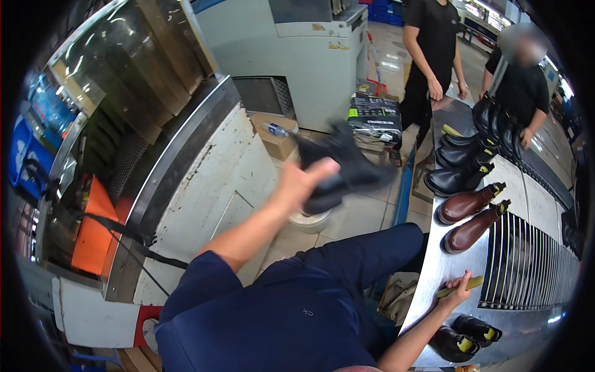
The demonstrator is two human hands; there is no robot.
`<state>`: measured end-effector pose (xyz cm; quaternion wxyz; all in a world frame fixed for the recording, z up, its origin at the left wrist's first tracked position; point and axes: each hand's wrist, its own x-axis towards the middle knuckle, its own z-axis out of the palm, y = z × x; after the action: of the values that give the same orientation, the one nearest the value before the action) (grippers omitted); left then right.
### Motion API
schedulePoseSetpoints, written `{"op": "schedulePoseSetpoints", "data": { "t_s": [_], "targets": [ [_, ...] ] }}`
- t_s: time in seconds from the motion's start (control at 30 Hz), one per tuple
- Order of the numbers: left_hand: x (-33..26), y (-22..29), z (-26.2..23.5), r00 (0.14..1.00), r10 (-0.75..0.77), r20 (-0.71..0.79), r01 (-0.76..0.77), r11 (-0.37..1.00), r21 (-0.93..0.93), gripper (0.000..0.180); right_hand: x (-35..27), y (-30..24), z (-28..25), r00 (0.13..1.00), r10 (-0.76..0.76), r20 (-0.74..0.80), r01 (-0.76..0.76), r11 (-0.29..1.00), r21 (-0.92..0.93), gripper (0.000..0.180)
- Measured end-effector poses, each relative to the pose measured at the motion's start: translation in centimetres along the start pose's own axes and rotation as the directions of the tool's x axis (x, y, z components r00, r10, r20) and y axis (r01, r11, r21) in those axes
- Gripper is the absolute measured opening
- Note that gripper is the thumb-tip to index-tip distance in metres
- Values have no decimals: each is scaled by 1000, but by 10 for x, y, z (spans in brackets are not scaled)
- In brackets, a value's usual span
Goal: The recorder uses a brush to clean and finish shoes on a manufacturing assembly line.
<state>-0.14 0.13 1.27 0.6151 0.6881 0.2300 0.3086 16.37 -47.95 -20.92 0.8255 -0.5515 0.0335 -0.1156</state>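
Note:
My left hand is closed on black ankle boots, held out in the air to the left of the metal bench. Motion smears them, so I cannot tell exactly how many there are. Above the bench top, my right hand grips a flat yellow-green strip; its exact kind is unclear. A pair of black shoes with yellow inside stands just nearer than that hand. Farther along the bench sit two brown ankle boots, and beyond them are several black boots.
A conveyor of metal rods runs along the bench's right side. Two people in black stand at the far end. To my left is a machine with a clear strip curtain. A cardboard box and black packages lie ahead.

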Motion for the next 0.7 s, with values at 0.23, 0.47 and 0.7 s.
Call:
{"op": "schedulePoseSetpoints", "data": {
  "t_s": [0.23,0.47,0.7],
  "targets": [
    [6,110,-160,125,741,-660,-493,624,607,46,-10,-15,-13,998,36,-42,-38,998,-51,29],
    [41,96,-371,94,481,-872,459,756,467,87,-1,-20,-16,999,27,-17,-28,998,-64,25],
    [85,94,-567,372,173,-912,497,792,353,90,-3,-13,-9,1000,25,0,-25,997,-72,25]
  ]
}}
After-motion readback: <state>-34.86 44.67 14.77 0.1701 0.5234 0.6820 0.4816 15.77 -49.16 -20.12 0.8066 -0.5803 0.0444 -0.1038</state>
